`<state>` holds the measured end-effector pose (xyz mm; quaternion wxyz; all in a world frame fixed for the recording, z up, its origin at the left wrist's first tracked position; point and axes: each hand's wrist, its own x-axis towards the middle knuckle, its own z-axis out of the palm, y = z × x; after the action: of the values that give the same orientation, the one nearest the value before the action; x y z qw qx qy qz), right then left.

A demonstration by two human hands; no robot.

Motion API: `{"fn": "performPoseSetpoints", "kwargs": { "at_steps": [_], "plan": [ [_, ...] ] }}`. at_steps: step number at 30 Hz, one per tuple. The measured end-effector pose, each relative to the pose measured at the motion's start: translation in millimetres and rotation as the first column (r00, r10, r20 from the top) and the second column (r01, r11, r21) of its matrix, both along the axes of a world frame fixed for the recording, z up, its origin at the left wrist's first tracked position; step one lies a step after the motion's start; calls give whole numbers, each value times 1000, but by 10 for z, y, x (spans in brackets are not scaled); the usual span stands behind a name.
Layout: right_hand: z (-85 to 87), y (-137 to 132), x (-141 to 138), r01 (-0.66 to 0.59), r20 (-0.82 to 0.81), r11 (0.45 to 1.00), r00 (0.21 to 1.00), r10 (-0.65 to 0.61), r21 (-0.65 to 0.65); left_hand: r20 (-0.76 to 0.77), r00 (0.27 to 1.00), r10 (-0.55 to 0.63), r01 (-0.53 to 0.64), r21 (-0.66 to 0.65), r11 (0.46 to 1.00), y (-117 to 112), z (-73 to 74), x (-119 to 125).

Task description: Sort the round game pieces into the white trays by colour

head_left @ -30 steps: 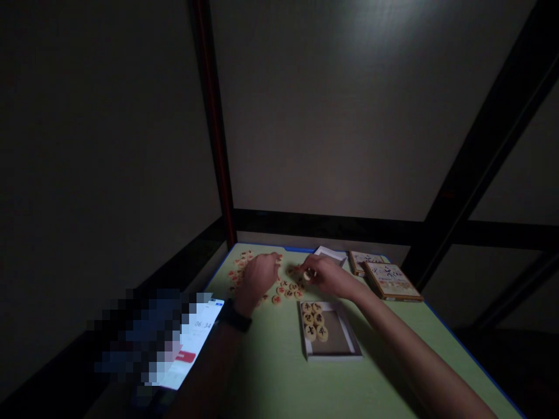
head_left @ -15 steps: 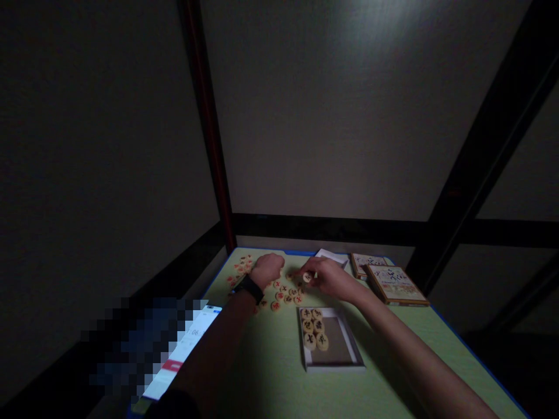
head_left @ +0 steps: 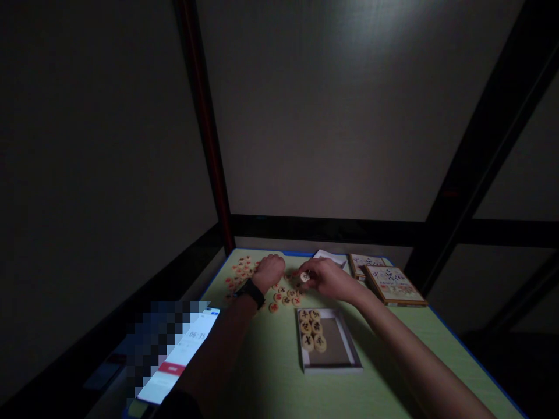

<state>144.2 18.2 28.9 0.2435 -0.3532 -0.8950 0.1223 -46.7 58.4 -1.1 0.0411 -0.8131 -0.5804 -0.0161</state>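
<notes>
Right grip (head_left: 325,276): round piece (head_left: 305,277) | left grip (head_left: 269,271): fingertips hidden

Room lies nearside of the tray (head_left: 334,369); boxes (head_left: 395,284) obstruct far right.

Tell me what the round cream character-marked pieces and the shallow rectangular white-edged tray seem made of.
Round cream pieces: wood or plastic, hard to tell which; smooth-looking, pale faces bearing dark or red characters.
Shallow rectangular tray: probably cardboard, matte; thin, straight pale walls and a dull brownish floor.
</notes>
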Motion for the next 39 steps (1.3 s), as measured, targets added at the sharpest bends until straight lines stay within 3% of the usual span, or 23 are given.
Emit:
{"fn": "performPoseSetpoints", "kwargs": {
  "at_steps": [4, 8, 11, 14, 19, 23, 39],
  "plan": [
    [75, 13, 86, 126, -24, 992, 992, -126, 14, 89, 995, -54, 47, 78, 996, -330, 129, 42],
    [198, 13, 196, 186, -113, 982, 976, -189, -30, 380, 899, -219, 200, 89, 976, -959, 207, 73],
    [256, -64, 249, 192, -158, 979, 967, -201, -75, 345, 876, -338, 347, 39, 937, -1377, 148, 93],
    [197, -247, 284, 173, -146, 981, 972, -184, -87, 256, 876, -408, 417, 21, 909, -1583, 51, 111],
    [-131, -622, 380, 109, -175, 970, 973, -148, -215, 240, 879, -412, 422, 13, 907, -1577, -35, 114],
    [-292, -715, 456, 124, -194, 955, 964, -180, -269, 277, 859, -431, 459, -45, 887, -1521, -50, 105],
    [-247, -701, 458, 151, -155, 955, 968, -195, -257, 278, 846, -455, 492, -77, 867, -1576, -81, 86]
  ]
}}
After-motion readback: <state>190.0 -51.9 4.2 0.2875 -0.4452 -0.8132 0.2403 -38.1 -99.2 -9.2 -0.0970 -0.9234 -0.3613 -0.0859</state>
